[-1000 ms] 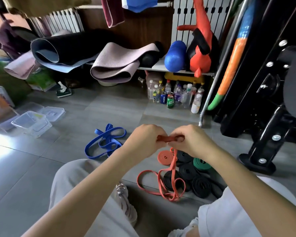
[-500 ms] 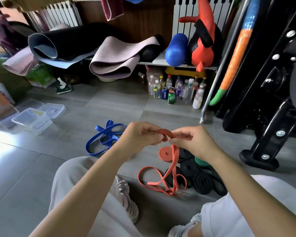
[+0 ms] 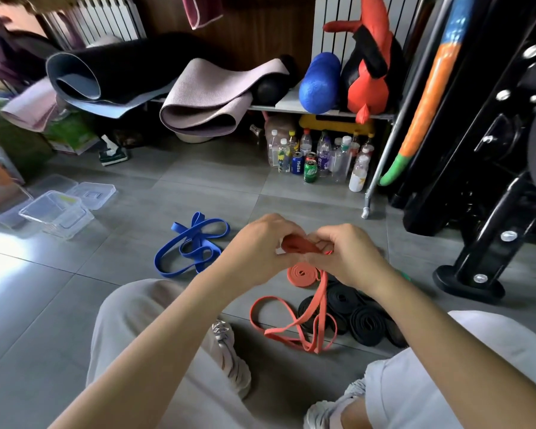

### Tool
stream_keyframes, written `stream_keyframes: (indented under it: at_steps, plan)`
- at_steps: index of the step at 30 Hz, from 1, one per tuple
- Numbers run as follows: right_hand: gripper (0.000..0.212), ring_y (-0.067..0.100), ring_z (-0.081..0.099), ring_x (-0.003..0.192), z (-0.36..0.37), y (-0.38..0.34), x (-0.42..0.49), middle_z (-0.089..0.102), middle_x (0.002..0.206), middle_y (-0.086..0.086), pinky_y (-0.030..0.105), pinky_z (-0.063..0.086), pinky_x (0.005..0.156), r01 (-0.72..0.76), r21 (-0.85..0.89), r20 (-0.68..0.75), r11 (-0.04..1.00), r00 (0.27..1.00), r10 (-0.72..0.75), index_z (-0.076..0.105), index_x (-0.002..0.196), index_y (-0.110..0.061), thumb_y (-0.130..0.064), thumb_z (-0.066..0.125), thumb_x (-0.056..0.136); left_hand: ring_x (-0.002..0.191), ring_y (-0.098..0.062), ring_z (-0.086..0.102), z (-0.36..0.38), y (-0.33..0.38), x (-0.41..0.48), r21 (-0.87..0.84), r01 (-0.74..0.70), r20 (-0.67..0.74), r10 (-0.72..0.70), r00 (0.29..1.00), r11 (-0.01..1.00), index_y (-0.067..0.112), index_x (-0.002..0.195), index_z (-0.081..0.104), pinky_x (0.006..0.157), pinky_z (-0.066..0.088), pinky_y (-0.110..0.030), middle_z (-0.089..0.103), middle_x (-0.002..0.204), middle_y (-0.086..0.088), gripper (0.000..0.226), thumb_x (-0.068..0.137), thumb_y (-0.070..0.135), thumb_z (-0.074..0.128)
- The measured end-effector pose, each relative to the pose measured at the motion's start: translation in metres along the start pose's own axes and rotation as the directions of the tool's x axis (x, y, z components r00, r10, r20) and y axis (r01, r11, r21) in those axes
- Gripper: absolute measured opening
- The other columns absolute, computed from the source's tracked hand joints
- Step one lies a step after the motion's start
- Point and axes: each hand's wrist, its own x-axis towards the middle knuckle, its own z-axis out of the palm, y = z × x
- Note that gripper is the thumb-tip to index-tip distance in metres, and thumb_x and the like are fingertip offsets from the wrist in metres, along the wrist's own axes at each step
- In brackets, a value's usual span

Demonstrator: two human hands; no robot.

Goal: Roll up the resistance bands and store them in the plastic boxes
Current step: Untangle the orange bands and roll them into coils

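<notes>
Both hands meet over the floor and pinch the top end of an orange resistance band (image 3: 297,245). My left hand (image 3: 257,246) and my right hand (image 3: 344,252) curl it into a small fold between the fingers. The rest of the band hangs down and lies looped on the tiles. A rolled orange band (image 3: 302,274) lies just under the hands. Several rolled black bands (image 3: 365,323) sit beside it, partly behind my right forearm. A loose blue band (image 3: 192,246) lies to the left. Clear plastic boxes (image 3: 56,212) stand at the far left.
A low shelf holds rolled yoga mats (image 3: 198,100), a blue foam roller (image 3: 319,82) and a red toy. Bottles and cans (image 3: 319,159) stand under it. A black machine frame (image 3: 489,230) fills the right side. My knees and shoes are at the bottom.
The band's end was held flat between the hands; it is now folded over into a small loop. The hands have turned closer together and the camera has tilted down slightly.
</notes>
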Motion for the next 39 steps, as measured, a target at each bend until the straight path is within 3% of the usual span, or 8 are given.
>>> stream_keyframes:
  at_steps: [5, 10, 15, 19, 24, 26, 33, 39]
  plan:
    - [0.014, 0.012, 0.059, 0.073, -0.009, -0.006, 0.004, 0.064, 0.072, -0.008, 0.02, 0.045, 0.066, 0.038, -0.069, -0.003, 0.997, 0.999, -0.038, 0.071, 0.084, -0.024, -0.017, 0.075, 0.074, 0.083, -0.014, 0.057, -0.013, 0.008, 0.012, 0.097, 0.035, 0.061, -0.041, 0.997, 0.995, 0.022, 0.102, 0.067, 0.072, 0.044, -0.024, 0.057, 0.085, 0.011, 0.017, 0.086, 0.029, 0.064]
    - [0.022, 0.015, 0.071, 0.076, -0.019, 0.004, 0.003, 0.074, 0.078, -0.004, 0.038, 0.056, 0.08, -0.003, 0.299, -0.015, 0.954, 1.0, 0.008, 0.07, 0.079, -0.034, -0.02, 0.082, 0.067, 0.076, -0.013, 0.062, -0.006, 0.004, 0.008, -0.27, 0.123, -0.05, -0.141, 0.989, 0.955, 0.024, 0.093, 0.068, 0.07, 0.05, -0.024, 0.067, 0.083, 0.006, 0.01, 0.083, 0.022, 0.07]
    - [0.025, 0.01, 0.07, 0.071, -0.028, -0.003, 0.011, 0.074, 0.073, -0.008, 0.033, 0.056, 0.077, 0.036, 0.43, 0.008, 0.902, 0.999, -0.043, 0.072, 0.08, -0.031, -0.03, 0.075, 0.055, 0.065, -0.011, 0.063, 0.013, 0.004, 0.006, -0.873, 0.101, -0.033, -0.265, 0.964, 0.477, 0.01, 0.091, 0.065, 0.067, 0.055, -0.022, 0.068, 0.08, -0.007, 0.013, 0.082, 0.001, 0.065]
    - [0.02, 0.009, 0.071, 0.072, -0.04, -0.007, 0.023, 0.074, 0.074, -0.008, 0.036, 0.057, 0.079, 0.085, 0.367, -0.001, 0.926, 0.996, -0.091, 0.072, 0.078, -0.033, -0.033, 0.076, 0.059, 0.063, -0.009, 0.062, 0.022, 0.006, 0.011, -0.986, 0.119, 0.085, -0.257, 0.963, 0.118, 0.006, 0.096, 0.064, 0.063, 0.054, -0.021, 0.068, 0.076, -0.003, 0.02, 0.076, 0.01, 0.063]
    - [0.013, 0.018, 0.07, 0.066, -0.046, 0.003, 0.03, 0.073, 0.069, -0.004, 0.041, 0.057, 0.066, 0.063, 0.115, 0.045, 0.991, 0.997, -0.068, 0.076, 0.078, -0.028, -0.029, 0.082, 0.067, 0.069, -0.009, 0.06, 0.006, 0.002, 0.028, -0.463, 0.148, -0.041, -0.187, 0.981, 0.874, 0.029, 0.09, 0.065, 0.061, 0.048, -0.021, 0.064, 0.083, 0.014, 0.016, 0.083, 0.015, 0.07]
    - [0.013, 0.016, 0.069, 0.066, -0.047, 0.006, 0.033, 0.072, 0.067, -0.006, 0.036, 0.056, 0.065, 0.052, 0.101, 0.039, 0.993, 0.998, -0.057, 0.076, 0.078, -0.029, -0.031, 0.082, 0.067, 0.076, -0.004, 0.058, -0.007, 0.003, 0.04, -0.206, 0.08, 0.005, -0.08, 0.997, 0.975, 0.029, 0.094, 0.068, 0.068, 0.045, -0.016, 0.062, 0.082, 0.02, 0.012, 0.083, 0.024, 0.069]
    - [0.018, 0.015, 0.07, 0.07, -0.058, 0.019, 0.052, 0.073, 0.074, -0.003, 0.038, 0.058, 0.071, -0.007, 0.266, -0.064, 0.964, 0.998, 0.024, 0.074, 0.078, -0.033, -0.019, 0.081, 0.068, 0.078, 0.001, 0.062, -0.004, -0.006, 0.081, -0.304, 0.037, -0.013, -0.043, 0.999, 0.952, 0.021, 0.098, 0.069, 0.071, 0.049, -0.012, 0.069, 0.087, 0.01, 0.014, 0.085, 0.017, 0.068]
    - [0.029, 0.003, 0.069, 0.073, -0.07, 0.02, 0.068, 0.072, 0.074, -0.016, 0.018, 0.055, 0.075, 0.056, 0.38, -0.16, 0.923, 0.987, 0.006, 0.07, 0.079, -0.033, -0.007, 0.078, 0.069, 0.08, -0.011, 0.067, 0.003, -0.005, 0.101, -0.824, 0.046, -0.076, -0.19, 0.979, 0.564, 0.013, 0.096, 0.068, 0.069, 0.053, -0.02, 0.072, 0.089, -0.006, 0.017, 0.084, 0.001, 0.063]
